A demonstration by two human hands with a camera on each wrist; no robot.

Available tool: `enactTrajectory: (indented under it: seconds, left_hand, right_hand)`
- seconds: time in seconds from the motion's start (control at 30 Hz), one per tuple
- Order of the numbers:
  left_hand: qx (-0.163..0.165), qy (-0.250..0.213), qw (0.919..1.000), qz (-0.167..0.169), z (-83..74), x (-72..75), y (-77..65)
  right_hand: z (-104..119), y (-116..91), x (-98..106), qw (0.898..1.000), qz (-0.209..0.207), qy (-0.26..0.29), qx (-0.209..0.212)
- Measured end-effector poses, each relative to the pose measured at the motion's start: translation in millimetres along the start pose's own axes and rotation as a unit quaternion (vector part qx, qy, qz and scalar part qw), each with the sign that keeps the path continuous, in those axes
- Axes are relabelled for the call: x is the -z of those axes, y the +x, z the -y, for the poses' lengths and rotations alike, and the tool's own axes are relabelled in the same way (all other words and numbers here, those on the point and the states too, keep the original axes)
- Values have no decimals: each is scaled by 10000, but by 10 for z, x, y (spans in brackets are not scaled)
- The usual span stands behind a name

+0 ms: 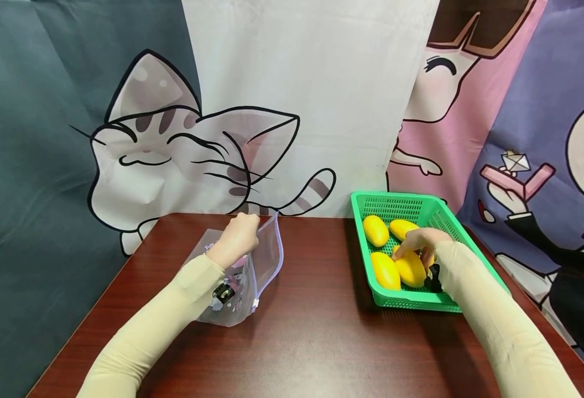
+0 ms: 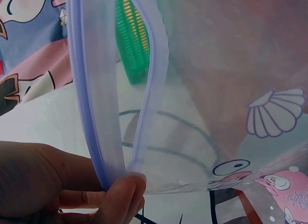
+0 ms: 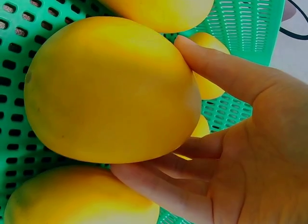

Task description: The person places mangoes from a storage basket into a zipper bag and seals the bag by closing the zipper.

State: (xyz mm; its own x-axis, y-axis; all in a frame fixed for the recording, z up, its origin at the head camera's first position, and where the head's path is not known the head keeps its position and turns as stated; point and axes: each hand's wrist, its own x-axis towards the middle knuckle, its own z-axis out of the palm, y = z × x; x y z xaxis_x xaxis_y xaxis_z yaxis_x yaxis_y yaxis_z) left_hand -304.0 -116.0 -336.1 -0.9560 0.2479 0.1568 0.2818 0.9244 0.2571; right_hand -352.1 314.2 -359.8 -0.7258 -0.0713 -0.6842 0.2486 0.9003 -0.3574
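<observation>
On the left of the table, a clear slider bag [image 1: 267, 260] with a lilac zip edge stands with its mouth parted. My left hand [image 1: 239, 235] pinches the top corner of that mouth; in the left wrist view, thumb and fingers meet on the lilac zip strip [image 2: 86, 113]. Over at the right, my right hand [image 1: 423, 240] reaches into a green basket [image 1: 436, 301]. It grips a yellow mango [image 3: 110, 89], thumb on one side and fingers on the other. Several more mangoes [image 1: 385, 271] lie around it in the basket.
A brown wooden table [image 1: 317, 342] lies under both, its surface stretching between bag and basket. Behind it hangs a cartoon-printed cloth [image 1: 312, 66] with a cat. Printed shells and other pictures mark the bag's film. Dark wrist devices sit by both hands.
</observation>
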Motion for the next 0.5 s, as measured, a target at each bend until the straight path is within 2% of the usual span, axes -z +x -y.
enactTrajectory:
  seconds: [0.13,0.5]
  left_hand:
    - [-9,2,10000,-11,-5,-3,-4]
    - [-8,-15,10000,-5,-11,11,4]
  right_hand:
    - [-3,-7,-14,9999,43,87,-41]
    - [-49,-6,6,9989,183,391,163]
